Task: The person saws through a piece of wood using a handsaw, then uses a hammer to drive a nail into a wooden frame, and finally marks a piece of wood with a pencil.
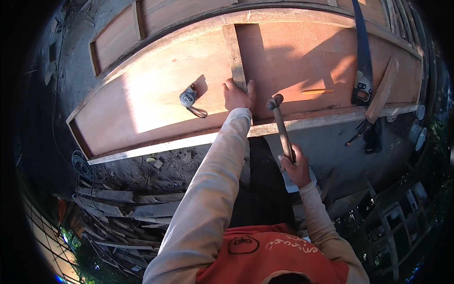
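A long wooden panel frame (pixel 189 141), a thin reddish sheet with battens along its edges, lies in front of me. My left hand (pixel 238 98) is wrapped around the near end of a wooden crosspiece (pixel 232 53) that spans the frame. In my right hand (pixel 298 168) is a hammer (pixel 282 128), gripped low on its handle. Its rounded metal head is over the near batten, just right of my left hand. A tape measure (pixel 188 97) with a wrist strap rests on the sheet to the left. To the right lies an orange pencil (pixel 317 91).
A handsaw (pixel 363 71) lies across the frame's right side, beside a loose wood strip (pixel 384 90). Pliers (pixel 358 132) hang near the right corner. Behind is another panel frame (pixel 115 42). Scrap boards (pixel 127 208) pile up at lower left, near a coiled cable (pixel 82 164).
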Demonstrator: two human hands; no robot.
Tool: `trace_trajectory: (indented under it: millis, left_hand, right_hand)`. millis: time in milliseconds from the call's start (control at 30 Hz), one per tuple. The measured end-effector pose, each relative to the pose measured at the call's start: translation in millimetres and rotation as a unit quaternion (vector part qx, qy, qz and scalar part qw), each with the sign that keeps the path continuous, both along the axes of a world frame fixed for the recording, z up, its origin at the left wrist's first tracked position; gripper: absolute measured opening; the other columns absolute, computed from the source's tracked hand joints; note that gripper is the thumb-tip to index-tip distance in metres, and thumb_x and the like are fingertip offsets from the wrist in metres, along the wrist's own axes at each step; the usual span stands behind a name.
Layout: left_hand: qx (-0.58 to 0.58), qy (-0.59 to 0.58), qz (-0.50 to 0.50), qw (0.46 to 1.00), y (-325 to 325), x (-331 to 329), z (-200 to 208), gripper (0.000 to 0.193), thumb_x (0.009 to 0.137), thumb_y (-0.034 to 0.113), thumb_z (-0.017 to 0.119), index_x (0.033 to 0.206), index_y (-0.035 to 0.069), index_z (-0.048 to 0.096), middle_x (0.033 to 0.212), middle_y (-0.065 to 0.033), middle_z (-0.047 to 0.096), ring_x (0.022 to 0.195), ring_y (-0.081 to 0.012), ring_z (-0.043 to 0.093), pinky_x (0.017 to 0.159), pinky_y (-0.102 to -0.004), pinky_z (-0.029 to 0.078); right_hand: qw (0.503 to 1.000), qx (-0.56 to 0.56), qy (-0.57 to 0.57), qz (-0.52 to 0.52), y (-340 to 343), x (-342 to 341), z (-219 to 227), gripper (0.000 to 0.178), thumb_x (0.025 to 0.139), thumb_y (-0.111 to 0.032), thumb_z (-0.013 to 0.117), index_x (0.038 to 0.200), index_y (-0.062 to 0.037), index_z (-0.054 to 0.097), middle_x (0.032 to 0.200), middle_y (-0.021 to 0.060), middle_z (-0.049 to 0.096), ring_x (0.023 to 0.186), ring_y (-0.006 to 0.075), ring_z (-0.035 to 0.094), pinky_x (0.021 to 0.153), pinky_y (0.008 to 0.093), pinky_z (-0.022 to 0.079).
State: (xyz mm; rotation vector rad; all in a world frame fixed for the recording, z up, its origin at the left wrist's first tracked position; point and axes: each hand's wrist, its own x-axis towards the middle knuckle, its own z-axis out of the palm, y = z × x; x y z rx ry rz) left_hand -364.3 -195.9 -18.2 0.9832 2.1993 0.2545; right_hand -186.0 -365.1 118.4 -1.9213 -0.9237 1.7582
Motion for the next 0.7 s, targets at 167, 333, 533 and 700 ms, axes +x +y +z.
trace_trajectory:
  millis: [167, 333, 533, 700]
  left_hand:
    - [-0.018, -0.052, -0.088, 0.995, -18.5, -5.5, 16.8, 0.089, 0.079, 0.056, 0.077, 0.133, -0.007, 0.045, 0.135, -0.0288, 0.053, 0.120, -0.0449, 0.061, 0.100, -0.0491, 0.051]
    - [-0.167, -0.047, -0.234, 0.957, 0.0, -35.4, 16.0, 0.084, 0.082, 0.063, 0.074, 0.122, -0.009, 0.056, 0.113, -0.0256, 0.072, 0.101, -0.0352, 0.073, 0.092, -0.0412, 0.056]
    - [-0.135, -0.029, -0.274, 0.952, -16.4, -40.8, 13.1, 0.084, 0.083, 0.063, 0.072, 0.123, -0.009, 0.057, 0.113, -0.0262, 0.072, 0.104, -0.0357, 0.072, 0.094, -0.0419, 0.056]
    - [-0.139, -0.016, -0.269, 0.953, -8.1, -51.5, 11.4, 0.085, 0.083, 0.064, 0.073, 0.124, -0.009, 0.056, 0.115, -0.0269, 0.071, 0.111, -0.0387, 0.070, 0.098, -0.0430, 0.055]
  right_hand:
    - [0.984, -0.174, 0.026, 0.013, -102.8, -23.1, 65.0, 0.049, 0.093, -0.017, 0.069, 0.135, 0.0007, 0.050, 0.084, 0.0141, 0.066, 0.069, 0.0236, 0.069, 0.068, 0.0371, 0.056]
    - [0.979, -0.050, 0.190, 0.056, -130.2, -105.9, 67.4, 0.062, 0.097, -0.016, 0.064, 0.153, -0.0021, 0.040, 0.118, 0.0215, 0.071, 0.087, 0.0292, 0.074, 0.077, 0.0414, 0.058]
    - [0.963, -0.112, 0.237, -0.065, -107.0, -141.1, 33.3, 0.069, 0.101, -0.012, 0.064, 0.161, -0.0077, 0.032, 0.086, 0.0050, 0.062, 0.063, 0.0090, 0.058, 0.059, 0.0277, 0.054]
    - [0.994, 0.061, 0.074, -0.051, -106.7, -185.5, 21.9, 0.065, 0.103, -0.015, 0.062, 0.160, -0.0051, 0.033, 0.083, 0.0044, 0.060, 0.060, 0.0089, 0.056, 0.053, 0.0259, 0.051]
